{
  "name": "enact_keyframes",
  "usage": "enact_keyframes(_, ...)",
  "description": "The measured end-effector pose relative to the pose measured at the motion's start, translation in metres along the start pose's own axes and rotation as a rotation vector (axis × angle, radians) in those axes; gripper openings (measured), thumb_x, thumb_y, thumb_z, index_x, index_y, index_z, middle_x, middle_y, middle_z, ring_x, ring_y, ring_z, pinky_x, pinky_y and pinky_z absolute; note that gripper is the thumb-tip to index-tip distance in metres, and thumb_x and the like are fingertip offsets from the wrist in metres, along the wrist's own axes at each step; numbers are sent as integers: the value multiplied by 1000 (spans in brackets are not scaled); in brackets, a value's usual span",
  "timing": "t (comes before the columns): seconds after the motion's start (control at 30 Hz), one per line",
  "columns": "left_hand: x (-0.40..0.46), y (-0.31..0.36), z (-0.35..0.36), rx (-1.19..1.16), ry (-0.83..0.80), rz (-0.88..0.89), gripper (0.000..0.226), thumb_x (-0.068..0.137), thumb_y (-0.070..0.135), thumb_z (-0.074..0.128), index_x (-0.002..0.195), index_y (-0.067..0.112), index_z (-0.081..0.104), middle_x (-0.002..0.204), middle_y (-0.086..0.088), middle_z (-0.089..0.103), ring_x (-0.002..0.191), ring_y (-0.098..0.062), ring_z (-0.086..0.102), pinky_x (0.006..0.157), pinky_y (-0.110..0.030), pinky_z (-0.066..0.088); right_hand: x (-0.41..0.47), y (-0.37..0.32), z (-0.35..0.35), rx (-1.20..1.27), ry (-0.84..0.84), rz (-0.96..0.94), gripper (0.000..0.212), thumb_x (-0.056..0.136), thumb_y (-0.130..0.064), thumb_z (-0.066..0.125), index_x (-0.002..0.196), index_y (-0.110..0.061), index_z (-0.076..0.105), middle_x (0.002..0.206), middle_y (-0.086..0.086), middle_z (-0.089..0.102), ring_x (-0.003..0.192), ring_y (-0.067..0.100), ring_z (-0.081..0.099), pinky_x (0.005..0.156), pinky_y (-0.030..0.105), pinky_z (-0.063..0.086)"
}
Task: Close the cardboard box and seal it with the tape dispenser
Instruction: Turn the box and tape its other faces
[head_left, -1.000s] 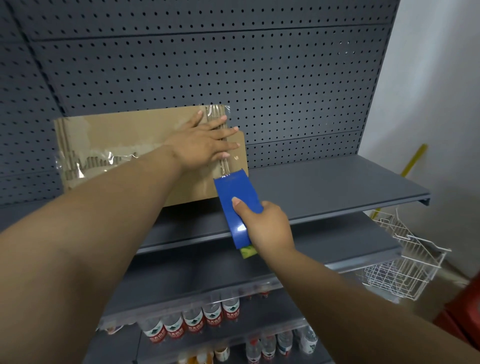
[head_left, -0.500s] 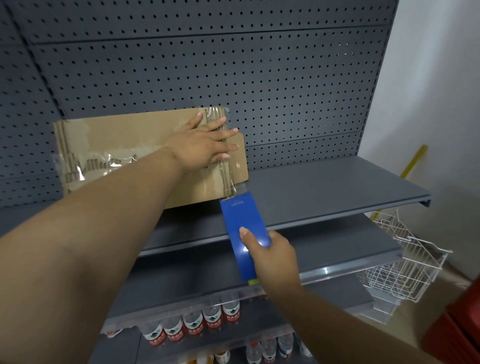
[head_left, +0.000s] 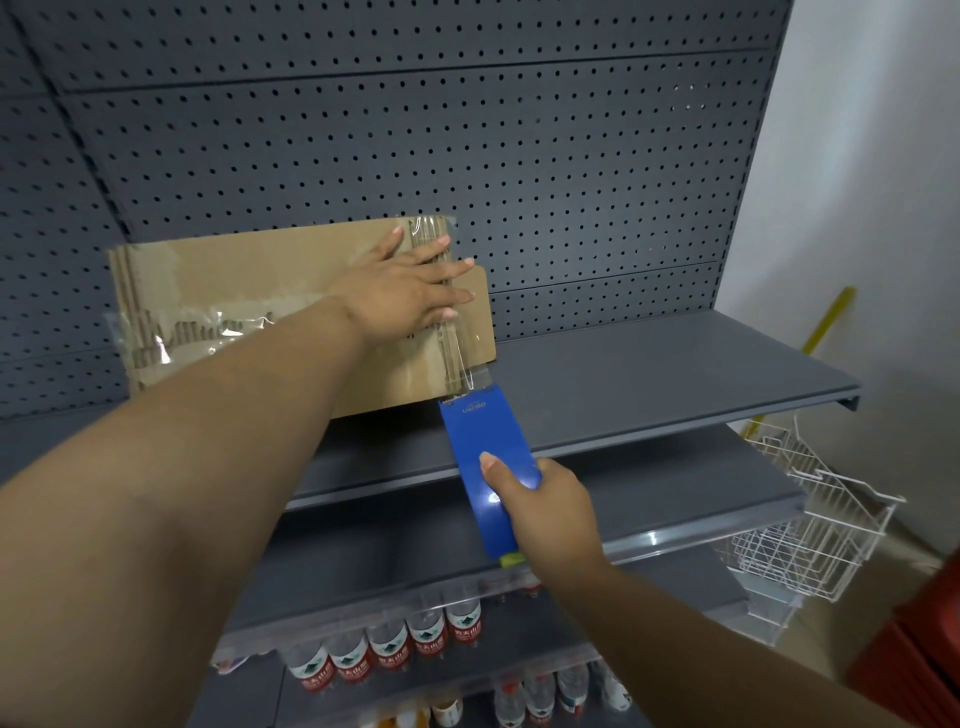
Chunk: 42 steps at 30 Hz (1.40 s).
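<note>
Head view shows the cardboard box standing on the upper shelf, against the perforated back panel. The left hand lies flat on the front of the box with straight, spread fingers, pressing beside a strip of clear tape that runs down near the right end. The right hand is curled around the blue tape dispenser, whose upper end sits at the bottom edge of the box, with tape stretched from it to the cardboard. I think the strip is almost finished. To do this well, the tape should be kept tight, the dispenser tilted so its teeth cut clean, and the left hand should press firmly so the box cannot slide on the shelf.
</note>
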<state>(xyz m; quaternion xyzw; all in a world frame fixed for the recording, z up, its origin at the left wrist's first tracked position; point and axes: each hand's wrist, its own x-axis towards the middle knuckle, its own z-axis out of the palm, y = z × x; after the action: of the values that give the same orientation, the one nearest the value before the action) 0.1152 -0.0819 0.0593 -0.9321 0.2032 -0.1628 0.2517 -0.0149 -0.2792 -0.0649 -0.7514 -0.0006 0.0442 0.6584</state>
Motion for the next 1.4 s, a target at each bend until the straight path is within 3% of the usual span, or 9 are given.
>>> enact_keyframes(0.17,3,0,-1,-13,1,-13,44,98,44,23,140,39,33,156,14,8,144,-16,-6,114,-50,-8,3,2,4,-7,-16,10,31,84,-46,62,85,-15,62,80,-1,64,69,11,62,41,13,42)
enact_keyframes(0.4,-3,7,0,122,-22,-6,67,75,71,-7,137,58,16,157,7,-5,143,-22,-16,104,-69,-10,5,-3,2,18,3,-9,33,84,-40,64,63,-18,50,63,-3,55,54,8,52,35,10,34)
enact_keyframes(0.57,-1,9,2,111,89,-9,71,77,70,1,133,49,39,157,5,8,144,-21,-10,104,-68,-12,10,0,6,-16,11,-26,28,82,-45,64,69,-21,57,70,-4,63,63,10,61,49,19,45)
enact_keyframes(0.8,0,3,13,264,186,89,72,87,67,3,136,32,44,149,2,34,143,-18,15,111,-55,-8,15,5,6,-5,25,-21,30,82,-44,64,69,-19,56,69,-3,60,61,9,58,44,14,38)
enact_keyframes(0.87,2,-1,15,264,197,92,83,86,67,-2,141,19,37,147,1,38,142,-14,7,112,-48,-12,15,5,7,-7,27,-21,30,82,-45,64,72,-17,58,70,-4,62,62,8,59,46,14,39)
enact_keyframes(1.03,8,-5,8,217,224,180,70,88,63,19,93,10,63,110,-6,64,134,-26,38,114,-46,5,16,-1,5,-19,40,-46,36,82,-42,65,59,-22,46,59,-7,51,51,5,49,38,10,33)
enact_keyframes(1.1,12,-6,8,199,226,192,68,85,64,23,89,10,64,101,-7,65,128,-28,45,114,-43,8,15,-2,3,-28,47,-60,40,82,-42,65,56,-23,42,52,-10,48,45,1,45,38,9,30)
enact_keyframes(1.23,14,-4,9,213,281,214,65,83,63,28,87,10,65,117,-11,62,133,-30,39,113,-48,10,16,-2,0,-35,52,-82,45,82,-40,65,51,-26,36,34,-17,42,34,0,39,39,10,27)
enact_keyframes(1.4,12,-6,4,317,203,90,85,80,71,15,111,4,55,123,-16,55,135,-31,33,115,-48,3,20,-5,-1,-44,60,-110,46,83,-39,65,51,-24,35,34,-18,42,33,-1,40,38,9,27)
